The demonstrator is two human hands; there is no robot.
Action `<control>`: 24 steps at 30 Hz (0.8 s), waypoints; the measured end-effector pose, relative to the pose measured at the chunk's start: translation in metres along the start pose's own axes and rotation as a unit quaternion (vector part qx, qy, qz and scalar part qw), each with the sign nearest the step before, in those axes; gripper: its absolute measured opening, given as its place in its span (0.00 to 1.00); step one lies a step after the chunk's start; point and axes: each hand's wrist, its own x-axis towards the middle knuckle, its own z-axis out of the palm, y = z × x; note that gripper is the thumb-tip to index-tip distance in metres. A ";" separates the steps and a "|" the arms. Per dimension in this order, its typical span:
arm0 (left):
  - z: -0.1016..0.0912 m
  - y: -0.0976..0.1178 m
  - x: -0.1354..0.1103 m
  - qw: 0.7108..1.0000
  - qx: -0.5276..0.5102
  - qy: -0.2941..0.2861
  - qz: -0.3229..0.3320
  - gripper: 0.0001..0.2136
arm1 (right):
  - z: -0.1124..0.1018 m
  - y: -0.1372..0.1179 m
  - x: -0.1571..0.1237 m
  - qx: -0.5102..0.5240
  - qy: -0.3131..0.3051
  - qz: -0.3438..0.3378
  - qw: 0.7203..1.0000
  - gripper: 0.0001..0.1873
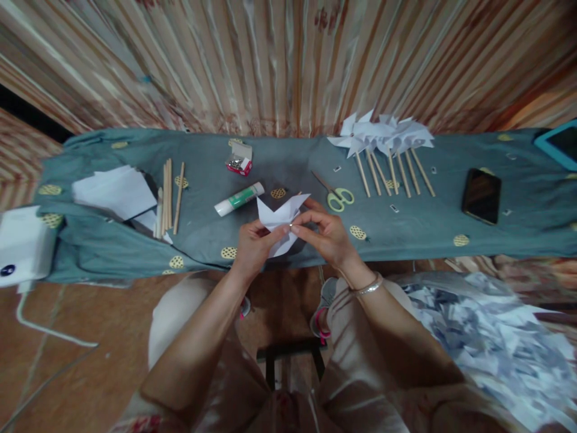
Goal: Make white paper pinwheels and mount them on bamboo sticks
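Note:
A folded white paper pinwheel (280, 215) is held up over the near edge of the cloth-covered table. My left hand (255, 245) pinches its left side, thumb laid across the front near the middle. My right hand (328, 233) closes thumb and fingertips at the pinwheel's centre, on a tiny shiny pin (291, 225); its exact shape is too small to make out. Just beyond lie a glue stick (238, 199) on the left and scissors with light green handles (339, 197) on the right. A small open red-and-white box (239, 159) contains shiny metal bits.
Finished pinwheels on sticks (387, 137) lie at the back right, near a black phone (481, 196). Paper sheets (115, 191) and loose wooden sticks (167, 195) sit at left, beside a white device (20, 245). A bag of paper pieces (500, 343) stands low at right.

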 end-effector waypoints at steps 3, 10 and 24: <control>0.000 0.000 0.001 1.000 -0.017 0.003 -0.010 0.15 | 0.002 0.000 0.000 0.007 0.008 -0.003 1.000 0.05; 0.000 0.001 0.001 0.999 -0.030 0.016 -0.031 0.17 | 0.008 0.001 -0.001 0.022 0.037 0.003 0.999 0.07; 0.001 0.002 0.001 0.997 -0.061 0.014 -0.050 0.18 | 0.012 -0.001 0.000 0.166 -0.004 0.093 0.982 0.20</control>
